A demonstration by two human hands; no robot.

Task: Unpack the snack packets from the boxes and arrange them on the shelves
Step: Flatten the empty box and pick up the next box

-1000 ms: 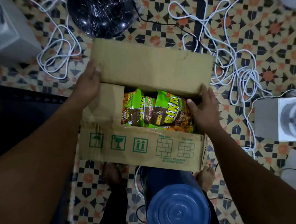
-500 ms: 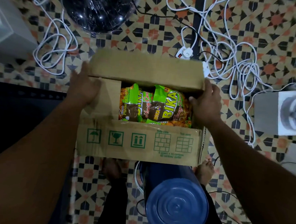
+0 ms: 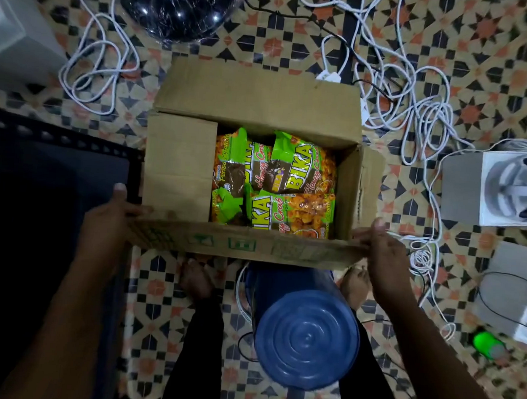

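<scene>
From the head camera I see the open brown cardboard box [image 3: 255, 106] on the patterned floor, green-and-orange snack packets [image 3: 275, 181] inside. My left hand [image 3: 109, 224] and right hand [image 3: 385, 256] each pinch its near flap [image 3: 241, 244]. White cables [image 3: 415, 116] tangle beyond; a blue round lid [image 3: 306, 337] sits below.

You stand on a patterned tile floor [image 3: 497, 38] strewn with white cables [image 3: 415, 116]. Dim light falls on a blue stool [image 3: 306, 337] below you and grey boxes [image 3: 460, 186] at your right.
</scene>
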